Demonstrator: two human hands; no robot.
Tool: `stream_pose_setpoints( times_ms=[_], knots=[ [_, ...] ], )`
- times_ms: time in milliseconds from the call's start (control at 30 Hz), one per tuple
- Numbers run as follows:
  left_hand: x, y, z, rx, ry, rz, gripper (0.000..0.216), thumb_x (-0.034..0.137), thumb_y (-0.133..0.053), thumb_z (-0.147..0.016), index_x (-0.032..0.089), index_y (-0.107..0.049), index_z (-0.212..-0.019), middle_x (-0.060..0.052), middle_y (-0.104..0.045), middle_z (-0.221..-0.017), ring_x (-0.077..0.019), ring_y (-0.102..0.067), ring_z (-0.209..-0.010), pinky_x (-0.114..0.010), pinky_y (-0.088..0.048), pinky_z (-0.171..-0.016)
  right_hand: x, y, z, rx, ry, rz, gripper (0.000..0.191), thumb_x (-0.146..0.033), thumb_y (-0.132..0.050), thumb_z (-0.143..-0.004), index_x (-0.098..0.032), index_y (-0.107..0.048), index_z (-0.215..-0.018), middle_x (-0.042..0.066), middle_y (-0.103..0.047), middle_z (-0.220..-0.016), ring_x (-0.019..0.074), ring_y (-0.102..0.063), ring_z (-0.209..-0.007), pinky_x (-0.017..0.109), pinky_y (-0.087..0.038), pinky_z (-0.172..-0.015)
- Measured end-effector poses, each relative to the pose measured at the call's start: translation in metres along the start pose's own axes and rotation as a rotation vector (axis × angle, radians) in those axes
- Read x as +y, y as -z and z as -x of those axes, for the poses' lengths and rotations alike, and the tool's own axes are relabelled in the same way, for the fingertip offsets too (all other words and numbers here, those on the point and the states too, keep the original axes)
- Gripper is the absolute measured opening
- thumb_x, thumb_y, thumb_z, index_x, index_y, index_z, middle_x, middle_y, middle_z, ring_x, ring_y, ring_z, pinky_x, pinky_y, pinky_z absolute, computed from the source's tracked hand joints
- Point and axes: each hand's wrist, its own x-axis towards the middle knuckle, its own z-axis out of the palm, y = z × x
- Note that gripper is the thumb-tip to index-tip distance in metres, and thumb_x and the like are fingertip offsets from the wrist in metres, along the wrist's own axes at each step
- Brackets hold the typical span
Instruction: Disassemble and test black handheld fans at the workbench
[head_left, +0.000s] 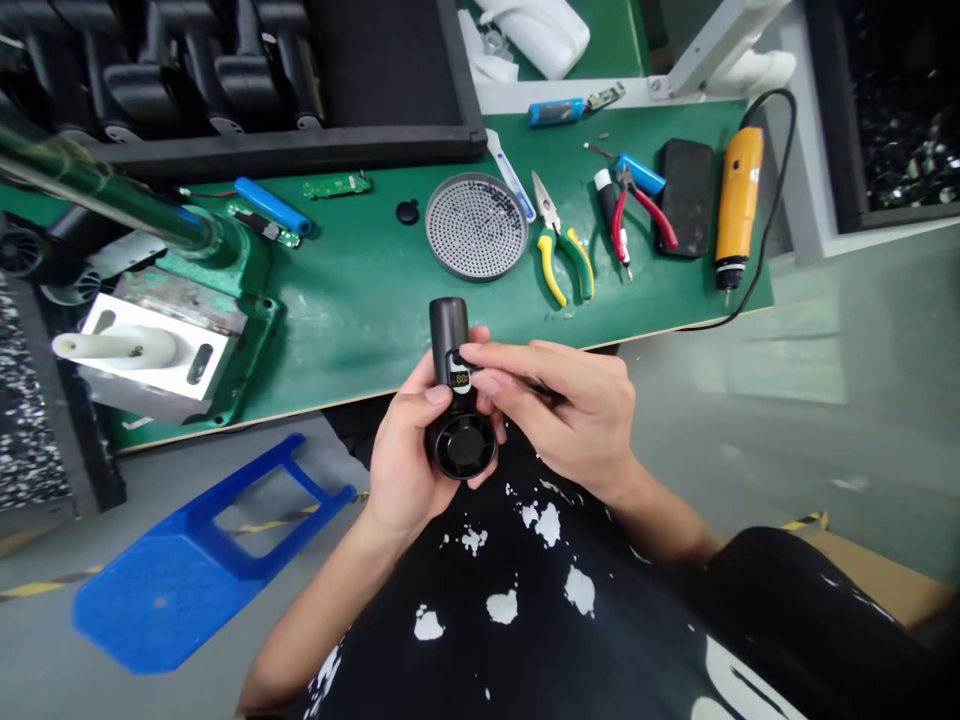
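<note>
A black handheld fan [448, 325] is gripped in my left hand [409, 455], just in front of the bench edge. Its round fan head [465, 447] points down toward my lap and its handle points away. Midway along it, a small display [460, 380] shows lit yellow digits. My right hand [574, 410] has its index fingertip and thumb drawn together at the display, touching the fan. Something dark and thin shows beneath the right fingers; its kind is hidden. Past the fan lies a round grey perforated tray [457, 240] holding small dark screws or bits.
On the green bench are long-nose pliers [556, 245], red-handled cutters [626, 215], a yellow electric screwdriver [739, 200], a blue battery [271, 205] and a circuit board [337, 186]. A press [172, 330] stands left. A black tray [390, 140] holds several black fan bodies. Below is a blue stool [172, 580].
</note>
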Motion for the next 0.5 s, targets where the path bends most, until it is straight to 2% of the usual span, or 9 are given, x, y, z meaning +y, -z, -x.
stream_pose_setpoints(
  times_ms=[200, 500],
  knots=[
    [0.0016, -0.0007, -0.0006, 0.066, 0.056, 0.034, 0.042, 0.043, -0.064, -0.085, 0.029, -0.075, -0.123, -0.007, -0.058, -0.074, -0.0221, -0.058, -0.054, -0.028, -0.036, -0.026, -0.0004, -0.0011, -0.0007, 0.006, -0.033, -0.058, 0.024, -0.035, -0.066, -0.103, -0.028, -0.079, -0.121, -0.002, -0.078, -0.083, 0.0129, -0.073, -0.066, 0.029, -0.064, -0.069],
    [0.0036, -0.0004, -0.0008, 0.033, 0.039, 0.047, 0.039, 0.044, -0.065, -0.086, 0.029, -0.074, -0.121, -0.006, -0.055, -0.076, -0.0213, -0.058, -0.054, -0.027, -0.037, -0.026, -0.0019, -0.0036, -0.0036, 0.022, -0.032, -0.140, 0.023, -0.032, -0.067, -0.102, -0.027, -0.079, -0.121, -0.001, -0.080, -0.090, 0.0136, -0.077, -0.073, 0.029, -0.067, -0.074]
  ],
)
